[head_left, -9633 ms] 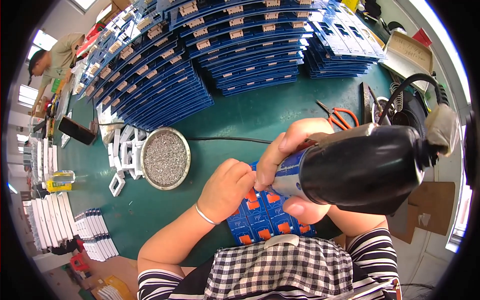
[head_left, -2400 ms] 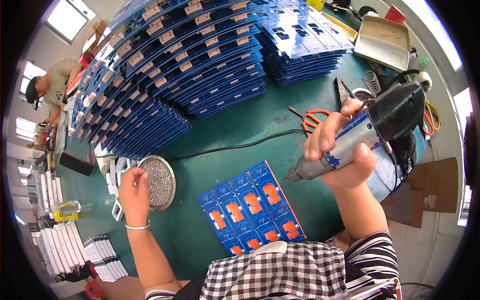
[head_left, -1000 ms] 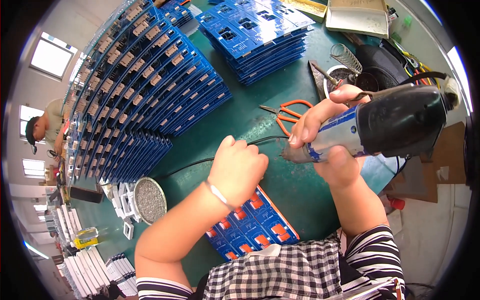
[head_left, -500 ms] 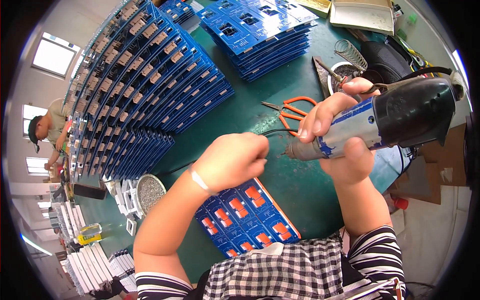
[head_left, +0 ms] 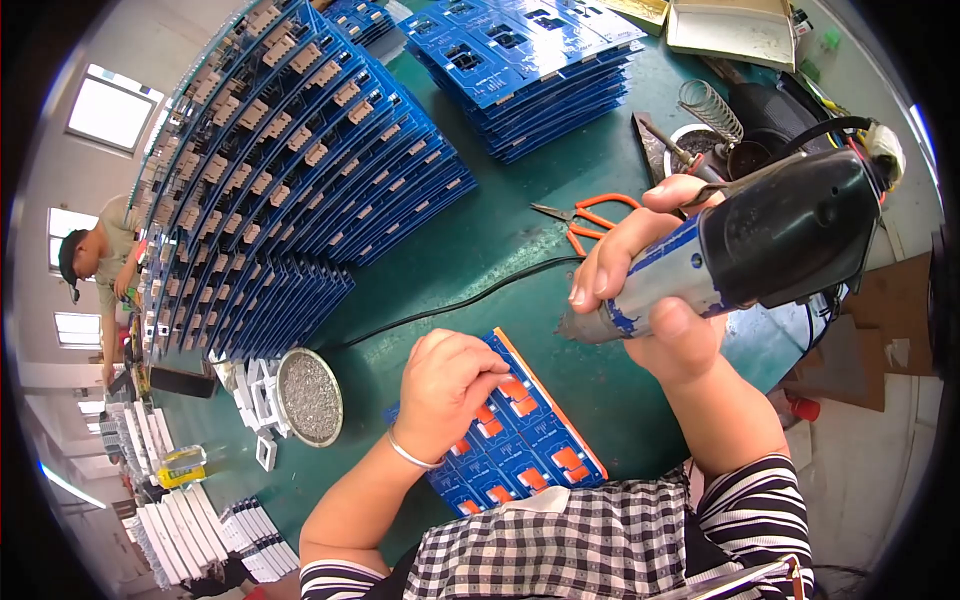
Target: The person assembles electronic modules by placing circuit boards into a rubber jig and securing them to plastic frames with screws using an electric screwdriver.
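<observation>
My right hand [head_left: 672, 345] is wrapped around an electric screwdriver [head_left: 690, 265], which has a silver and blue barrel and a black housing. Its tip points left, above the green table. My left hand [head_left: 442, 385] is over the far left part of a blue circuit board panel [head_left: 535, 445] with orange and white parts. Thumb and fingertips are pinched together close to the board's upper edge; whatever they hold is too small to make out. The panel lies flat in front of my checked apron, partly hidden by my left hand.
A round dish [head_left: 340, 400] of small metal pieces sits left of my left hand. Upright circuit boards [head_left: 300, 170] and a flat stack [head_left: 530, 60] stand behind. Orange-handled cutters [head_left: 580, 212], a black cable [head_left: 470, 298] and a soldering iron stand [head_left: 712, 110] lie beyond. Another person [head_left: 105, 255] works far left.
My left hand has moved from beside the screwdriver tip down and left to the board. My right hand has shifted slightly left and down with the screwdriver.
</observation>
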Demonstrator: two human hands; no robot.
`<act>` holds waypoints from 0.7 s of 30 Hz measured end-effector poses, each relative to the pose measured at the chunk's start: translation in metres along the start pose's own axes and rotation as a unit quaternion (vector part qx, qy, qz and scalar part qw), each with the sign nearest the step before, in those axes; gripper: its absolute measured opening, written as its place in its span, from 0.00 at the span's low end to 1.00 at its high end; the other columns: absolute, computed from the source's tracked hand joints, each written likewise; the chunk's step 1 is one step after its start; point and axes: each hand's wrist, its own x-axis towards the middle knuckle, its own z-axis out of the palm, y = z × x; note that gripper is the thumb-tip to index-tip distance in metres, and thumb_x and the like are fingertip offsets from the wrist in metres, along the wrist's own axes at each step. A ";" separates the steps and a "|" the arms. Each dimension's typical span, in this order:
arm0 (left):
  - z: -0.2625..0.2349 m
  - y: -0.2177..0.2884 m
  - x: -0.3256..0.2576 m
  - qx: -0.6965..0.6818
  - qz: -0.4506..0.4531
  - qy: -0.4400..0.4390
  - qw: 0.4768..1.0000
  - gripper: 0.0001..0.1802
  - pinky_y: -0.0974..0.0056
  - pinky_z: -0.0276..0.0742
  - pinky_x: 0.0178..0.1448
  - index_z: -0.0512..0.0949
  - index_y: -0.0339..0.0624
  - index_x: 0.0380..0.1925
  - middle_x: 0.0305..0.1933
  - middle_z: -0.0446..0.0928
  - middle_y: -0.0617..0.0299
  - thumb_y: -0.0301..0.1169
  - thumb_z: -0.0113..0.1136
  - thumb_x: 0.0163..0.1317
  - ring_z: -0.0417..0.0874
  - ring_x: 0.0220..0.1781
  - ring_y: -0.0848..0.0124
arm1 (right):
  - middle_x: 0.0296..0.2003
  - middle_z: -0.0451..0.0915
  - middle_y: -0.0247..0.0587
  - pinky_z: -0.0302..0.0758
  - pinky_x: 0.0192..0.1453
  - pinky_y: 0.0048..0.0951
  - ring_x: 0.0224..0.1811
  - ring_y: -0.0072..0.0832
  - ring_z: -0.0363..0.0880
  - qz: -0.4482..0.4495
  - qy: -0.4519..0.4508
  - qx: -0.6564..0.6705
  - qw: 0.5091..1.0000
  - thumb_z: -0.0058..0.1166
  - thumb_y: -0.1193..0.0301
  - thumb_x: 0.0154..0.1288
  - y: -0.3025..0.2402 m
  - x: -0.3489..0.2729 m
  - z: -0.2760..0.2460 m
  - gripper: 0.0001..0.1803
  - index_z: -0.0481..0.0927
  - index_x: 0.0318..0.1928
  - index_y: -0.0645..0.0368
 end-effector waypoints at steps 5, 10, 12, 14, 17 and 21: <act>0.007 0.001 0.004 0.060 0.004 0.002 0.998 0.10 0.62 0.70 0.44 0.81 0.46 0.27 0.30 0.75 0.65 0.24 0.71 0.43 0.74 0.37 0.64 | 0.28 0.76 0.43 0.80 0.37 0.35 0.29 0.34 0.80 -0.003 -0.010 -0.008 1.000 0.66 0.60 0.57 0.001 -0.001 -0.002 0.36 0.60 0.58 0.58; 0.004 0.004 0.010 0.077 -0.007 -0.022 0.997 0.09 0.61 0.69 0.44 0.81 0.46 0.27 0.30 0.75 0.65 0.26 0.71 0.45 0.73 0.37 0.64 | 0.29 0.76 0.43 0.80 0.38 0.36 0.30 0.34 0.80 0.000 -0.017 -0.018 1.000 0.66 0.60 0.57 0.001 -0.002 -0.003 0.35 0.60 0.58 0.58; 0.002 0.003 0.015 0.084 -0.008 -0.034 0.996 0.08 0.61 0.68 0.44 0.81 0.46 0.27 0.30 0.75 0.66 0.27 0.70 0.45 0.73 0.38 0.63 | 0.29 0.76 0.43 0.80 0.38 0.36 0.30 0.34 0.80 0.004 -0.021 -0.030 0.999 0.66 0.60 0.57 0.001 -0.002 -0.001 0.35 0.60 0.58 0.57; 0.000 0.001 0.018 0.082 0.003 -0.051 0.995 0.07 0.60 0.69 0.45 0.81 0.46 0.27 0.30 0.75 0.66 0.28 0.70 0.46 0.72 0.39 0.63 | 0.29 0.76 0.44 0.80 0.38 0.37 0.30 0.35 0.81 0.024 -0.019 0.016 0.999 0.66 0.60 0.57 0.000 -0.003 0.004 0.36 0.59 0.59 0.57; 0.003 -0.008 0.011 0.050 0.011 -0.028 0.998 0.09 0.59 0.70 0.45 0.81 0.47 0.28 0.32 0.75 0.65 0.27 0.70 0.45 0.73 0.40 0.61 | 0.30 0.77 0.44 0.80 0.39 0.38 0.31 0.36 0.81 0.009 -0.052 0.012 0.999 0.65 0.60 0.57 -0.001 0.000 0.013 0.37 0.58 0.59 0.56; 0.007 -0.010 0.005 0.032 0.038 0.029 0.998 0.09 0.60 0.71 0.45 0.82 0.48 0.29 0.30 0.74 0.65 0.28 0.70 0.45 0.73 0.38 0.62 | 0.31 0.77 0.44 0.80 0.40 0.37 0.32 0.36 0.81 0.004 -0.099 -0.038 0.994 0.65 0.62 0.57 -0.004 0.001 0.021 0.36 0.58 0.59 0.56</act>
